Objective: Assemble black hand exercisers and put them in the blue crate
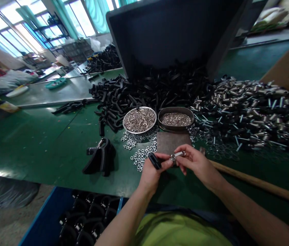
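Observation:
My left hand (152, 172) is closed on a black part (154, 160), which sticks up between thumb and fingers. A shiny metal piece with a ring at its left end and a dotted surface (178, 155) is between both hands. My right hand (194, 162) pinches this metal piece, and my left fingertips touch its ring end. Both hands are just in front of a flat metal block (172, 141). Small metal nuts (141, 158) lie to the left of the block. A black clamp-like assembly (99, 157) stands on the green table, further left.
Behind the block are a round dish of pins (139, 120) and an oval tin (176, 119). Black parts spill from a large dark bin (159, 30). Metal-and-black parts (257, 112) heap at right, beyond a wooden handle (257, 181). A blue crate (40, 217) holds black assemblies below.

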### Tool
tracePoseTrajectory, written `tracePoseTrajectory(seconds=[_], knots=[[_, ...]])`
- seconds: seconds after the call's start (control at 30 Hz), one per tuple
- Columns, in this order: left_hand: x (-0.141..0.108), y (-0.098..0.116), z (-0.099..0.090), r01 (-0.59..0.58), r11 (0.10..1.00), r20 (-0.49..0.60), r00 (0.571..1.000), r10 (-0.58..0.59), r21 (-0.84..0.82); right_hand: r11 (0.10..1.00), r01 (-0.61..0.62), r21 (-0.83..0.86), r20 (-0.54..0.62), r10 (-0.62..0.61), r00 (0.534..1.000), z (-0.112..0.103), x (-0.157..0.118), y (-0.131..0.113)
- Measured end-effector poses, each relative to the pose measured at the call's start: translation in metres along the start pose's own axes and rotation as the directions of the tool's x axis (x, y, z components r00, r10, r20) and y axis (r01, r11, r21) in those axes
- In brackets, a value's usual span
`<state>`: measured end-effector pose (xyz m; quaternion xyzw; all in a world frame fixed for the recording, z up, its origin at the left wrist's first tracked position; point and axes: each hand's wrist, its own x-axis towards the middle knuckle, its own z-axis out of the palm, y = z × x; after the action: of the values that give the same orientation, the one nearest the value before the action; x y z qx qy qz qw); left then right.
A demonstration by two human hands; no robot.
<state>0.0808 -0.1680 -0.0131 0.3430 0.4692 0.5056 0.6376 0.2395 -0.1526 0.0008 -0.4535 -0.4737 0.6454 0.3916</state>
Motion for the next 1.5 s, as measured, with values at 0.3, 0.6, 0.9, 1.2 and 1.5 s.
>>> tracePoseTrajectory(seconds=[0.3, 0.6, 0.9, 1.2, 1.5], knots=[[0.002, -0.002, 0.008, 0.061, 0.975, -0.085, 0.993, -0.081, -0.214, 0.998, 0.02, -0.051, 0.011, -0.019, 1.0, 0.0, 0.002, 0.001], [0.0, 0.003, 0.006, -0.014, 0.976, -0.024, 1.0, 0.02, 0.218, 0.959, 0.084, -0.27, -0.069, -0.107, 0.992, -0.006, 0.002, -0.009], [0.004, -0.016, 0.025, 0.511, 0.786, 0.232, 0.859, -0.456, -0.349, 0.953, 0.149, -0.265, -0.07, -0.174, 0.982, -0.005, -0.008, -0.035], [0.001, -0.011, 0.032, 0.468, 0.873, 0.356, 0.846, -0.396, -0.14, 0.834, 0.144, -0.533, -0.031, -0.189, 0.981, -0.007, -0.013, -0.029], [-0.005, -0.002, 0.021, 0.223, 0.883, 0.376, 0.841, -0.389, 0.414, 0.972, 0.018, -0.235, 0.031, -0.011, 0.999, -0.023, -0.01, -0.006]])
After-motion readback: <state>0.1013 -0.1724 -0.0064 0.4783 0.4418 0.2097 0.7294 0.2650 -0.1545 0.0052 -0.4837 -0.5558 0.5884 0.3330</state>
